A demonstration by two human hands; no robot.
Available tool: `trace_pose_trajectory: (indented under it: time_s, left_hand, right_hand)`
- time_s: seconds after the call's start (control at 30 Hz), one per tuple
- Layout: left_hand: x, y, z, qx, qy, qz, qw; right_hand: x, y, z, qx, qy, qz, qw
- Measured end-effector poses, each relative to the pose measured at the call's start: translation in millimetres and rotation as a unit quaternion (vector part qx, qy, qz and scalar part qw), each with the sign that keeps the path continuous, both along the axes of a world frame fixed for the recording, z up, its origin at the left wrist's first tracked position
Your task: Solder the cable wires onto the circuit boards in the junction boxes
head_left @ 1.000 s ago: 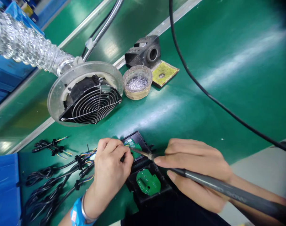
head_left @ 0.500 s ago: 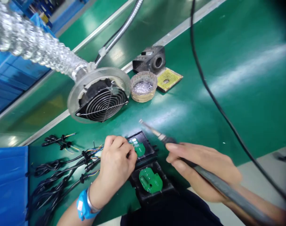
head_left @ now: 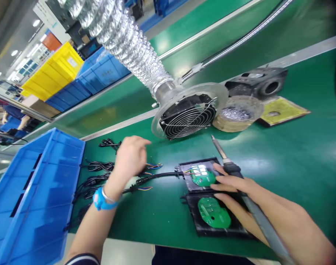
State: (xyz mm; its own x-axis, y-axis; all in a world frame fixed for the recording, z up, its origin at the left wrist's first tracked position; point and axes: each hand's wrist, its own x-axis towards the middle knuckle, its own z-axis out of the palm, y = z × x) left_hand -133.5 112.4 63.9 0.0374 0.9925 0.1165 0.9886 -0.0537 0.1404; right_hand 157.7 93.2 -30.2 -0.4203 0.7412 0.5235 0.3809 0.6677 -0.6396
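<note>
My left hand (head_left: 130,156) hovers over the black cables (head_left: 100,180) on the left, one finger stretched out to the right and the others partly hidden. In my right hand (head_left: 281,209) is a soldering iron (head_left: 258,219), its tip pointing up and left. The fingertips of that hand touch or nearly touch the black holder (head_left: 188,182) with the upper green circuit board (head_left: 205,179). A cable (head_left: 165,175) runs to this board, its coloured wires lying at the white pads. A second green board (head_left: 213,213) sits in the lower half of the holder.
A fume extractor fan (head_left: 191,121) on a foil duct hangs above the bench. Behind it are a bowl of solder scraps (head_left: 235,114), an iron stand (head_left: 270,86) and a yellow sponge (head_left: 284,110). A blue bin (head_left: 41,198) stands left; people work at far left.
My left hand has moved off the upper board, left to the cables. A cable now lies at that board. My right hand, with the iron, has come closer to the holder. The view has shifted left.
</note>
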Motion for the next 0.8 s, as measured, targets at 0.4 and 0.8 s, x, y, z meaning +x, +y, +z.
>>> trace_pose_trajectory:
  time_s: [0.4, 0.8]
  left_hand:
    - [-27, -19, 51.4, 0.082, -0.041, 0.068, 0.993]
    - [106, -59, -5.1, -0.179, -0.423, -0.096, 0.883]
  right_hand:
    - [-4, 6, 15.2, 0.030, 0.051, 0.006, 0.998]
    - [-12, -15, 51.7, -0.101, 0.297, -0.027, 0.949]
